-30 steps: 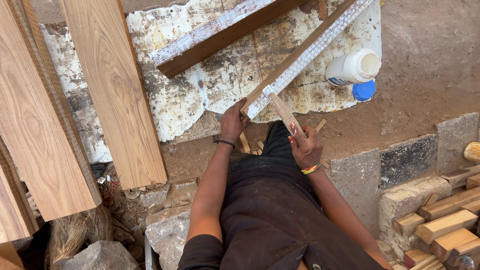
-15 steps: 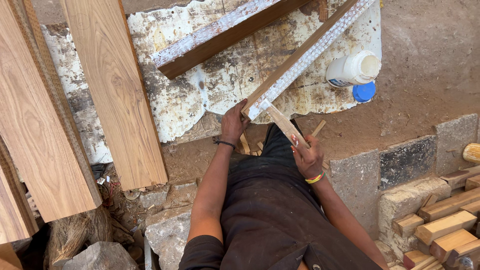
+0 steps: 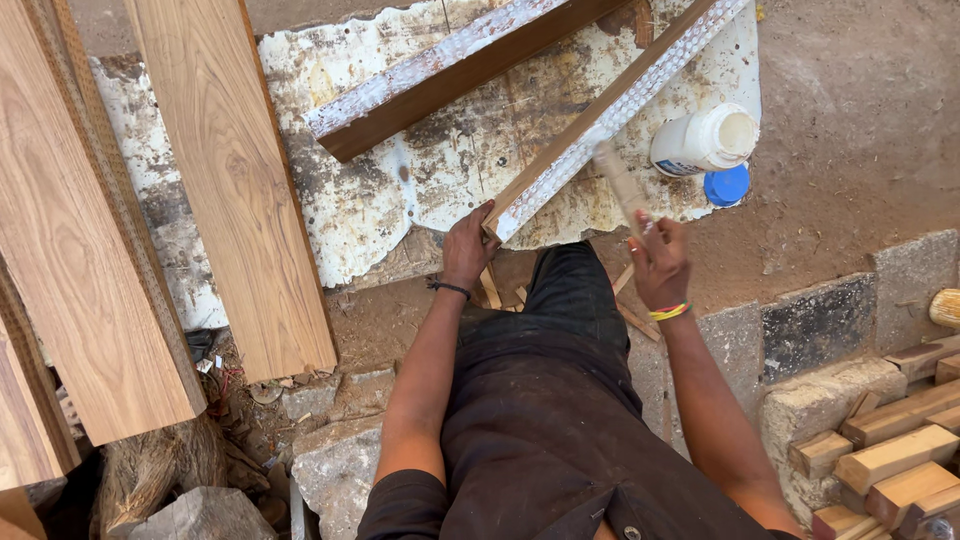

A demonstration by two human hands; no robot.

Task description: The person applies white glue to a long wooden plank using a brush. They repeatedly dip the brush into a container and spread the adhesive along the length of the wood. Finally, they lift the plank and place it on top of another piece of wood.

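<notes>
Since the earlier frames the right hand [image 3: 660, 262] has swung from the near end of the glue-covered strip [image 3: 610, 112] out toward two o'clock, carrying its small wooden stick [image 3: 622, 185] up along that strip's white face; the stick shows blurred, its tip touching or just over the glue about midway up the visible length. Fingers of that hand are closed around the stick's lower end. The left hand [image 3: 468, 243] has stayed put, gripping the near end of the same strip, thumb and fingers wrapped over the corner at roughly eleven o'clock from the person's dark lap [image 3: 560, 400].

That strip is a long dark wood piece, lying diagonally from the left hand up toward one o'clock, its top face coated in white dotted glue. It rests on a stained white sheet [image 3: 400, 190] spread on the dirt. At eleven o'clock from it, a second dark strip [image 3: 450, 75] with a white face lies on the sheet, well apart.

A white glue bottle [image 3: 705, 140] lies on its side at two o'clock from the right hand, just beside the stick's tip, with a blue cap [image 3: 727, 185] touching or just below it. Wide pale planks [image 3: 225, 180] fill the nine-o'clock side. Small wood blocks [image 3: 890, 450] are stacked at four o'clock, beyond a row of stone blocks [image 3: 815, 320].
</notes>
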